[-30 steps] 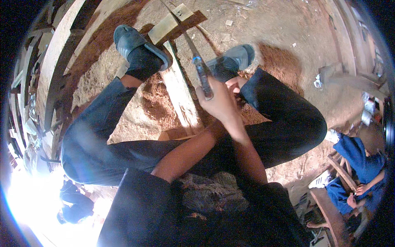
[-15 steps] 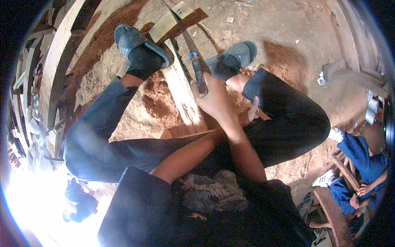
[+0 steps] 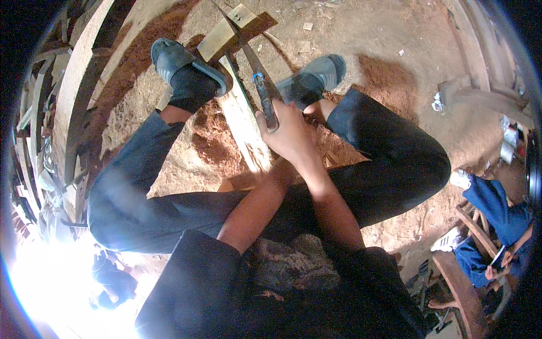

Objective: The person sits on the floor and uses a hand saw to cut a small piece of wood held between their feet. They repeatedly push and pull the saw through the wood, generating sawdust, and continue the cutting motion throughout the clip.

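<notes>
My right hand (image 3: 291,135) is closed round the dark handle of a handsaw (image 3: 248,53), which has a blue wrap where handle meets blade. The narrow blade points away from me and crosses over a short wooden block (image 3: 228,33). That block lies crosswise at the far end of a long, brightly lit timber (image 3: 243,127) between my feet. My left forearm (image 3: 257,206) passes under my right wrist. My left hand is hidden behind the right one, so its grip does not show.
My sandalled feet (image 3: 189,68) (image 3: 316,76) flank the timber on bare earth (image 3: 389,85). Planks (image 3: 73,107) are stacked at the left. At the lower right, another person in blue (image 3: 491,209) sits by a wooden board (image 3: 460,288), hands on a thin pale piece. Glare covers the lower left.
My left hand, whose extended finger showed to the right of my right wrist, has gone behind the right hand. The saw has shifted slightly left with the whole view.
</notes>
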Demonstrator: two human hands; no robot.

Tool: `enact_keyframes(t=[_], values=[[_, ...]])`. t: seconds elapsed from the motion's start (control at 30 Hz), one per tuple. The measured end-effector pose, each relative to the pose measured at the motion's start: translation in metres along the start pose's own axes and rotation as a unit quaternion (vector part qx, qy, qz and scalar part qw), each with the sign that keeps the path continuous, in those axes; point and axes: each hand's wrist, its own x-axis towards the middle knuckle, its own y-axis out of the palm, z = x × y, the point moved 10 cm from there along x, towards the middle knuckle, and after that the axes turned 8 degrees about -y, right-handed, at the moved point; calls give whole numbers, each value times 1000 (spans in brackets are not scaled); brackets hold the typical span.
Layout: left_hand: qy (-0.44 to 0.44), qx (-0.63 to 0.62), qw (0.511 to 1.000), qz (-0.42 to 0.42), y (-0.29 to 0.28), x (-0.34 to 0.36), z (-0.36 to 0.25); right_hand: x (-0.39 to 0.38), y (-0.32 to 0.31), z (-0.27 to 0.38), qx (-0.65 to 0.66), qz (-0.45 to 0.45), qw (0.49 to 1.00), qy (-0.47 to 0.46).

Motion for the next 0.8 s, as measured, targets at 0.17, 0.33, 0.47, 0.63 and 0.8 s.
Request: enact_keyframes(t=[0.17, 0.33, 0.47, 0.63, 0.8], values=[[-19, -129, 991, 19, 28, 5, 9, 1, -2, 3, 34, 27, 998, 47], [-141, -29, 961, 235, 22, -40, -21, -3, -4, -6, 12, 2, 999, 30], [-149, 95, 975, 132, 0, -20, -6, 0, 1, -3, 22, 21, 998, 49], [-62, 79, 993, 56, -1, -8, -2, -1, -2, -3, 12, 4, 1000, 22], [-14, 83, 996, 3, -21, 6, -1, 0, 3, -2, 24, 11, 1000, 17]])
